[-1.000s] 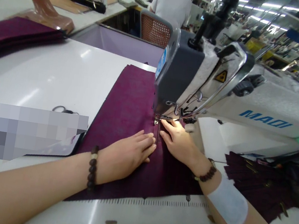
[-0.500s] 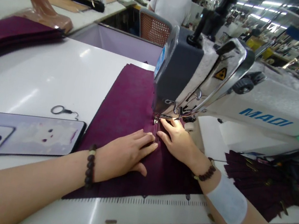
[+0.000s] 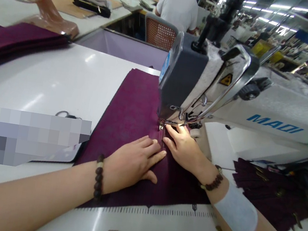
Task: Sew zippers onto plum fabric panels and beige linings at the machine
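Observation:
A dark maroon fabric panel (image 3: pixel 126 107) lies flat under the presser foot (image 3: pixel 161 126) of a white and grey sewing machine (image 3: pixel 184 66). My left hand (image 3: pixel 137 161) rests on the panel, fingers stretched out, just short of the foot and beside a narrow raised seam line (image 3: pixel 163 142). To the right of that line, my right hand (image 3: pixel 182 145) presses the cloth with extended fingers, its fingertips close beside the foot under the machine's lamp. Neither hand grips anything. The needle tip is too small to make out.
A pixelated phone (image 3: pixel 70 153) with a ring strap (image 3: pixel 62 113) lies left of the panel. Folded maroon cloth (image 3: pixel 23 40) and a fan (image 3: pixel 48 18) stand farther back. Maroon strips with brass-coloured pulls (image 3: pixel 269 194) lie at right. A ruler edge (image 3: pixel 162 212) runs along the front. A seated person (image 3: pixel 178 7) is beyond.
The view has shifted slightly. My left hand has slid a little to the right and nearer to me on the cloth. My right hand stays beside the presser foot.

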